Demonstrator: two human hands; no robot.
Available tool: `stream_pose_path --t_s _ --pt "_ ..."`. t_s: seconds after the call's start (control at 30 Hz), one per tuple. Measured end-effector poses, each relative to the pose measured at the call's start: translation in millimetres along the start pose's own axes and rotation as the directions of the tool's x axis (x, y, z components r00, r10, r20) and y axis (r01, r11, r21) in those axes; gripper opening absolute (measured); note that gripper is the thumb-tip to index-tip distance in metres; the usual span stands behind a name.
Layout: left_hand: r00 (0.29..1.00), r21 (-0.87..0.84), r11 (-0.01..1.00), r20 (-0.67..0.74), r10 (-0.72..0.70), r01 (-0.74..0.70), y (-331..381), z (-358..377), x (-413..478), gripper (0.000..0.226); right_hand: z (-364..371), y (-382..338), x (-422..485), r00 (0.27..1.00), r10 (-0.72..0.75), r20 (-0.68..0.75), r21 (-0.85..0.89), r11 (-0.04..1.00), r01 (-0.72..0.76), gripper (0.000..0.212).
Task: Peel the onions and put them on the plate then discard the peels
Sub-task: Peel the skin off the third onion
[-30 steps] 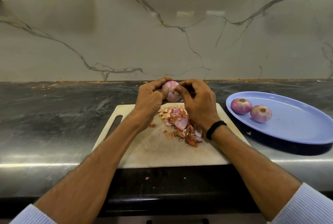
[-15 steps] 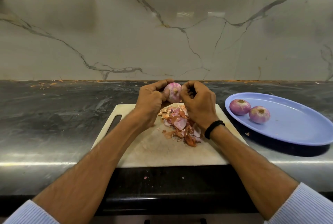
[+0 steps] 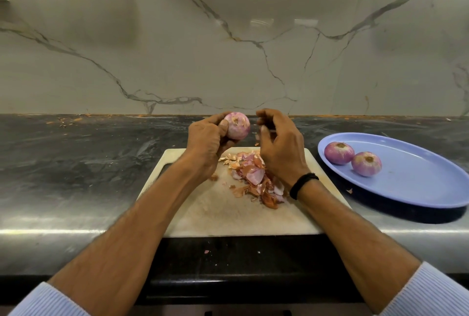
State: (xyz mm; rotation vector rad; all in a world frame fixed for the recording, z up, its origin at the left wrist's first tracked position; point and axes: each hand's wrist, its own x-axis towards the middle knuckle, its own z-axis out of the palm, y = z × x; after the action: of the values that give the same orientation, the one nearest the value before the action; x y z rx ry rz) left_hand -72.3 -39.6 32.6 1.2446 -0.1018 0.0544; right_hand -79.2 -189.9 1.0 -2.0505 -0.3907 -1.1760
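- The left grip (image 3: 206, 139) is curled round the third onion (image 3: 237, 126), thumb on its near side, and holds it in the air above the far edge of the cutting board (image 3: 203, 214).
- The right grip (image 3: 279, 148) has come off that onion. Half a second ago its fingertips were pressed to the bulb; now there is a clear gap between them. Its fingers are bent inward, and I cannot tell whether they pinch a sliver of skin or hold nothing, as that spot is blurred.
- The onion itself has been turned, so its trimmed end now faces the camera. The surface in view is smooth and pale pink, with no dry brown skin showing.
- I read this as the last strip just pulled away, so the bulb is probably ready for the plate. Its far side is hidden, so a leftover patch cannot be ruled out.
- Below the grips, the peels (image 3: 253, 176) lie in a loose heap on the board, with a few stray flakes beside it.
- To the right, the blue plate (image 3: 418, 176) stands on the desk (image 3: 76, 163), just beside the board, with two peeled onions (image 3: 338, 152) touching each other near its left rim.
- Still to do, by my judgement: set this bulb beside those two, then gather and discard the heap.
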Motion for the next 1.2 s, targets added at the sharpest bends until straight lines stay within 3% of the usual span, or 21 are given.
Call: stream_pose_path --t_s 0.27,0.7,1.03,1.2 --pt "0.997 0.090 0.994 0.051 0.061 -0.065 -0.8 -0.9 -0.3 0.030 2.9 5.0 0.0 0.997 -0.075 0.020 0.009 0.997 0.074 0.023" --pt "0.991 0.204 0.974 0.106 0.080 -0.100 2.6 -4.0 -3.3 0.028 -0.3 3.9 0.1 0.986 -0.150 -0.074 0.001 0.989 0.150 0.008" --pt "0.995 0.141 0.990 0.098 -0.023 0.009 4.6 -5.6 -6.1 0.029 4.9 -2.7 -2.0 0.980 -0.183 0.076 -0.156 0.969 0.193 0.026" --pt "0.996 0.002 0.997 0.037 -0.082 0.082 5.1 -1.0 -3.3 0.027 3.9 -2.1 -1.5 0.997 -0.076 0.010 -0.079 0.994 0.076 0.027"
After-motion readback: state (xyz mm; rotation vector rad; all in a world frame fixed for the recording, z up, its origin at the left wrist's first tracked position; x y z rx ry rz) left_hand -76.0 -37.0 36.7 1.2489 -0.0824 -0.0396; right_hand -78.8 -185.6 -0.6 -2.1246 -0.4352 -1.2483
